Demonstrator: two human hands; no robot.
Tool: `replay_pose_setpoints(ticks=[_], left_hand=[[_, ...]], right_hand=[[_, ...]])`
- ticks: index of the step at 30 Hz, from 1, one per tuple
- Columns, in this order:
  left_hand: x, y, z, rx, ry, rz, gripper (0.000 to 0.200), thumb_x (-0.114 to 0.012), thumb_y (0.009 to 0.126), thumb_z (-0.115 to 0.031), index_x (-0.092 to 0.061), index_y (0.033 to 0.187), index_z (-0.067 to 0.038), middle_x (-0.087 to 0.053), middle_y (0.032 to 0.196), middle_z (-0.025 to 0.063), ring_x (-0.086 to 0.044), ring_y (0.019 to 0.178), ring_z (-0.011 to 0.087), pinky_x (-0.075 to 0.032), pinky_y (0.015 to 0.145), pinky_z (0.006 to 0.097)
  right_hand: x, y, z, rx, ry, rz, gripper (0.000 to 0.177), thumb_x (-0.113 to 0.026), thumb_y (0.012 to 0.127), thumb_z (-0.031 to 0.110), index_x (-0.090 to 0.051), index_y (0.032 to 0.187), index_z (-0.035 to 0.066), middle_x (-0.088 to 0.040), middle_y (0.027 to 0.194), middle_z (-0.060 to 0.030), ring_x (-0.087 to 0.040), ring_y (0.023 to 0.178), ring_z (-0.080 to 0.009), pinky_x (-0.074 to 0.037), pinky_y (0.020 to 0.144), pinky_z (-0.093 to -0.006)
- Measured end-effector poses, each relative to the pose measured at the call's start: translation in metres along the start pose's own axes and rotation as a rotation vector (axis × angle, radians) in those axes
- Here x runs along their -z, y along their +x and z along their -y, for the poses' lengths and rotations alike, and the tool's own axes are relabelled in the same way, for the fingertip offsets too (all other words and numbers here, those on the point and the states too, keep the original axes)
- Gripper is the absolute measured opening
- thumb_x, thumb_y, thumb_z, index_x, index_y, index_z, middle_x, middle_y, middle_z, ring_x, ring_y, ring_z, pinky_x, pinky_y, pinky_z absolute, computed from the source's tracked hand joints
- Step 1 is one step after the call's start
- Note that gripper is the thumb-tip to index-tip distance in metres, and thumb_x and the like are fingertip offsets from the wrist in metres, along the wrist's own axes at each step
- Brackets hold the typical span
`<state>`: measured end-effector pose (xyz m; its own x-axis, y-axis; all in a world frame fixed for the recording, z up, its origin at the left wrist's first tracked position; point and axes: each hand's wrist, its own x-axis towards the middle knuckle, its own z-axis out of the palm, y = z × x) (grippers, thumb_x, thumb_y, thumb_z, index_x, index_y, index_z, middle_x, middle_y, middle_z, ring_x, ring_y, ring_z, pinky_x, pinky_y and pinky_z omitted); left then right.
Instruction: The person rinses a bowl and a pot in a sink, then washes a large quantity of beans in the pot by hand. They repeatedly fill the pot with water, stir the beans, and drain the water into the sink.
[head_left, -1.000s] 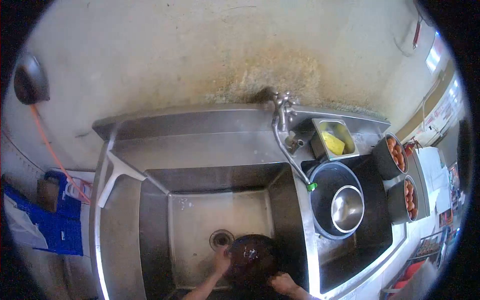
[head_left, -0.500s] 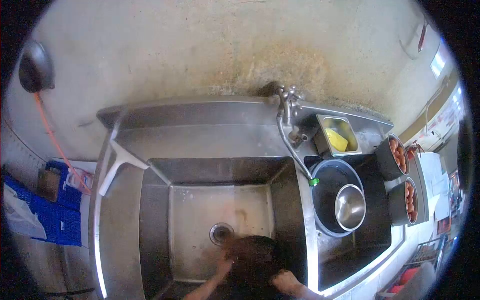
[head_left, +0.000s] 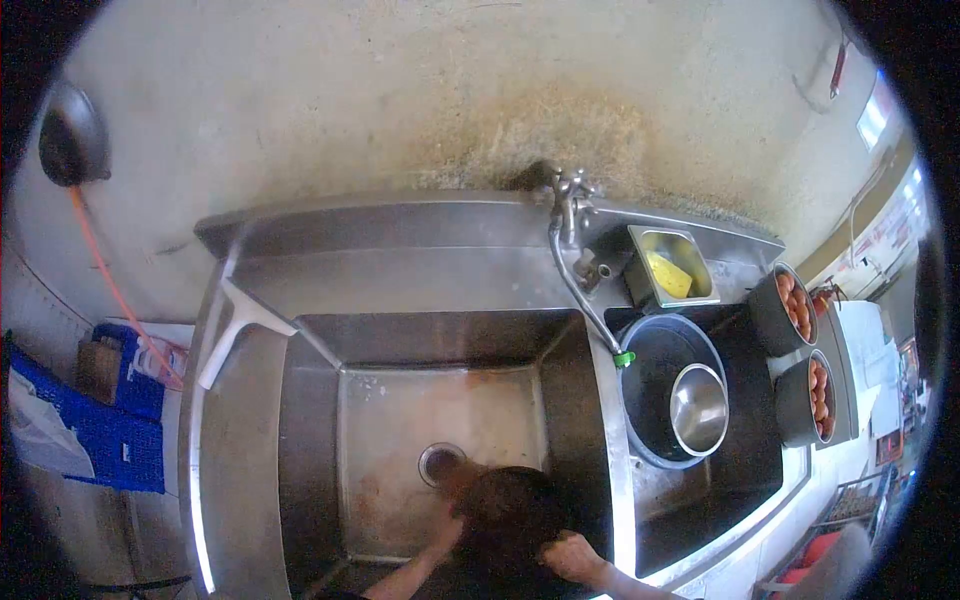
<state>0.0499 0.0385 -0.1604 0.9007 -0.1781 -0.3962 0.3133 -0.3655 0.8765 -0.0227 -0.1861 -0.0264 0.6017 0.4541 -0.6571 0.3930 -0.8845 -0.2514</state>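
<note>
A dark round object (head_left: 515,505), perhaps a pot or pan, is tilted over the lower right part of the steel sink basin (head_left: 390,430). At its left edge is my left hand (head_left: 450,525), partly hidden and blurred, with its fingers hard to make out. My right hand (head_left: 570,556) is closed on the object's right edge. Reddish-brown liquid or residue shows near the drain (head_left: 442,465), beside the dark object.
To the right, a grey tub (head_left: 640,400) holds a steel bowl (head_left: 698,410). Behind it stand a faucet (head_left: 570,205) and a metal container (head_left: 650,285) with a yellow sponge (head_left: 668,275). Two containers (head_left: 797,405) of reddish-brown items stand far right. A white squeegee (head_left: 240,315) lies left.
My right hand and the dark object have shifted slightly. The view has also moved a little.
</note>
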Motion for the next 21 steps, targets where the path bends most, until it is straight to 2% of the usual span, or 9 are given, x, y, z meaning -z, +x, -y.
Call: replay_pose_setpoints(ticks=[3,8,11,14,16,19,21], left_hand=[[0.001,-0.002,-0.005,0.183,-0.172,0.098,0.052,-0.055,0.072,-0.008,-0.046,0.123,-0.005,-0.051,0.119,0.0159,-0.051,0.105,0.0306,-0.039,0.093,0.0381],[-0.011,0.01,0.046,0.206,-0.338,0.195,0.051,-0.056,0.073,-0.007,-0.046,0.123,-0.005,-0.05,0.12,0.0139,-0.049,0.108,0.0276,-0.037,0.093,0.0359],[-0.014,0.013,0.061,0.223,-0.387,0.21,0.05,-0.056,0.073,-0.007,-0.046,0.123,-0.006,-0.049,0.121,0.0128,-0.047,0.109,0.0258,-0.036,0.094,0.0346],[-0.017,0.02,0.074,0.216,-0.425,0.205,0.05,-0.057,0.074,-0.006,-0.046,0.122,-0.006,-0.048,0.122,0.0116,-0.046,0.11,0.024,-0.035,0.094,0.0333],[-0.019,0.025,0.076,0.182,-0.434,0.179,0.049,-0.057,0.074,-0.006,-0.046,0.122,-0.006,-0.048,0.123,0.0109,-0.045,0.111,0.0228,-0.035,0.095,0.0324],[-0.023,0.023,0.071,0.04,-0.413,0.059,0.051,-0.056,0.074,-0.006,-0.045,0.123,-0.005,-0.047,0.124,0.0109,-0.045,0.111,0.0226,-0.035,0.094,0.0328],[-0.019,0.03,0.065,0.09,-0.412,0.119,0.054,-0.057,0.073,-0.007,-0.043,0.125,-0.005,-0.047,0.125,0.011,-0.045,0.111,0.0225,-0.035,0.094,0.0332]], right_hand=[[0.004,-0.002,-0.003,0.03,0.009,-0.025,0.014,-0.055,0.072,0.014,-0.063,0.084,0.014,-0.062,0.075,-0.0088,-0.061,0.074,-0.0269,-0.048,0.068,-0.0385],[0.001,0.003,-0.004,0.047,0.0,-0.076,0.01,-0.056,0.071,0.016,-0.063,0.079,0.014,-0.062,0.07,-0.0081,-0.061,0.071,-0.025,-0.048,0.066,-0.0374],[0.023,0.002,0.0,0.007,-0.077,0.004,0.01,-0.055,0.072,0.016,-0.063,0.078,0.014,-0.062,0.069,-0.0077,-0.062,0.07,-0.0244,-0.048,0.066,-0.0379],[0.018,0.007,-0.006,0.073,-0.067,-0.042,0.011,-0.054,0.073,0.015,-0.064,0.078,0.014,-0.063,0.071,-0.0081,-0.062,0.071,-0.0258,-0.049,0.062,-0.0389],[0.039,0.004,-0.001,0.063,-0.118,-0.15,0.01,-0.055,0.072,0.016,-0.065,0.071,0.013,-0.064,0.068,-0.0078,-0.064,0.065,-0.0232,-0.051,0.053,-0.0367],[0.044,0.008,-0.002,0.071,-0.134,-0.106,0.01,-0.055,0.073,0.016,-0.065,0.073,0.013,-0.064,0.069,-0.0077,-0.064,0.066,-0.023,-0.051,0.057,-0.0372],[0.045,0.009,-0.004,0.088,-0.131,-0.143,0.01,-0.055,0.073,0.016,-0.065,0.072,0.013,-0.064,0.068,-0.0074,-0.064,0.066,-0.0228,-0.051,0.058,-0.0371]])
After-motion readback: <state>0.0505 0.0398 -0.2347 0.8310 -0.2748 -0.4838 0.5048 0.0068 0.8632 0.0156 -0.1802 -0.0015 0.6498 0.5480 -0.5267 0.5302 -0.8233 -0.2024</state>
